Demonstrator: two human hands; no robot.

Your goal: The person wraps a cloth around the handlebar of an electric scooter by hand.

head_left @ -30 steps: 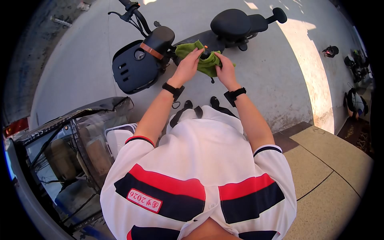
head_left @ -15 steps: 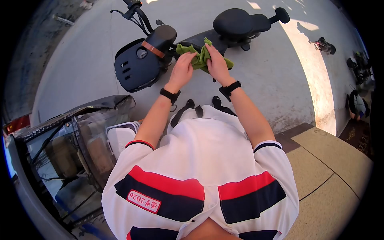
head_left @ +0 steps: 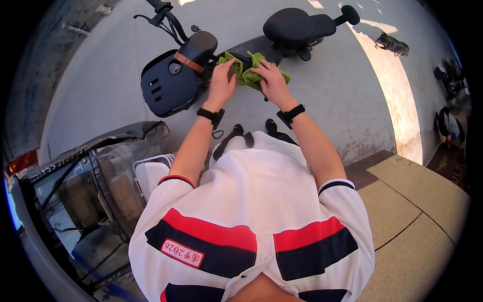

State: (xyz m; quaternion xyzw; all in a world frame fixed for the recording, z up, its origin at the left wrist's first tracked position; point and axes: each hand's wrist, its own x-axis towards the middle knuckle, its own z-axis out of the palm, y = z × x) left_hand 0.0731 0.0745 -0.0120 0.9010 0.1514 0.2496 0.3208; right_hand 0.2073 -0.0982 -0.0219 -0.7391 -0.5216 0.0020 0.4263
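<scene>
A crumpled green cloth (head_left: 245, 75) hangs between my hands, in front of the dark electric scooter (head_left: 168, 83). My left hand (head_left: 221, 84) grips the cloth's left side, fingers bent at its edge. At the other side, my right hand (head_left: 274, 83) has its fingers curled over the cloth's folds. Part of the scooter's low middle shows just behind the cloth. The scooter's black seat (head_left: 288, 26) lies beyond my right hand, and its front basket is left of my left hand. Each wrist wears a black band.
A vehicle with a clear cover (head_left: 128, 146) stands close on my left. Tan stone slabs (head_left: 407, 211) lie to my right. A black dog (head_left: 393, 44) is at the upper right, on the concrete floor (head_left: 347, 105). Other items sit along the far right edge.
My hands have moved slightly apart, and the cloth between them is spread a little more. The dog has moved up and left and now shows side-on.
</scene>
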